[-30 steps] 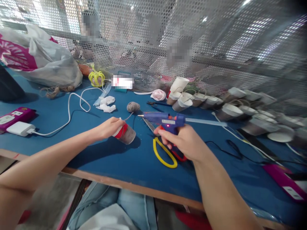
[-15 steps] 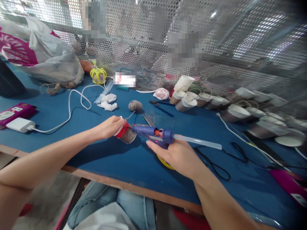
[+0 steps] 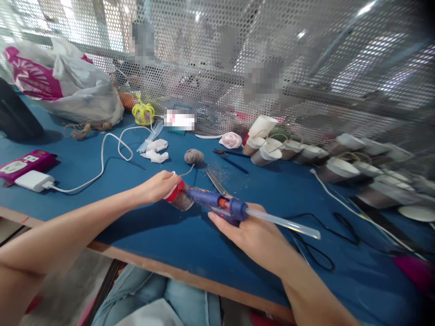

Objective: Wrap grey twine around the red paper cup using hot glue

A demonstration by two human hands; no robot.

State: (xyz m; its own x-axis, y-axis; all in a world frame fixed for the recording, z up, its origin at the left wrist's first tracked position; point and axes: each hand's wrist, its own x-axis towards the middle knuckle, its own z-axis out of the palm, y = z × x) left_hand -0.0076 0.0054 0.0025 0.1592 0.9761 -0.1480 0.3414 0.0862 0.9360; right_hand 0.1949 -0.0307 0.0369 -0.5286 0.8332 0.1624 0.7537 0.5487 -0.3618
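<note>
My left hand (image 3: 162, 184) is closed around a small paper cup (image 3: 183, 202) with a red band and a grey-brown lower part, tilted over the table. My right hand (image 3: 253, 233) grips a blue glue gun (image 3: 212, 199), with a long clear glue stick (image 3: 285, 222) poking out of its back end. The gun's nozzle is at the cup's side; whether it touches cannot be made out. A grey cord runs from the cup up to a small ball of yarn (image 3: 194, 156). Just behind the gun lies a metal blade (image 3: 216, 182), partly hidden.
Blue-handled pliers (image 3: 234, 160) and a pinkish rolled ribbon (image 3: 231, 140) lie behind. Several paper cups with cord handles (image 3: 268, 153) line the back right. At left are a plastic bag (image 3: 78, 90), a purple power strip (image 3: 29, 164) and a white cable (image 3: 102, 170). A perforated metal screen (image 3: 210, 59) borders the back.
The view has shifted slightly, so the table's things sit a little lower and to the right. Both hands keep their hold, with the glue gun's nozzle still at the cup.
</note>
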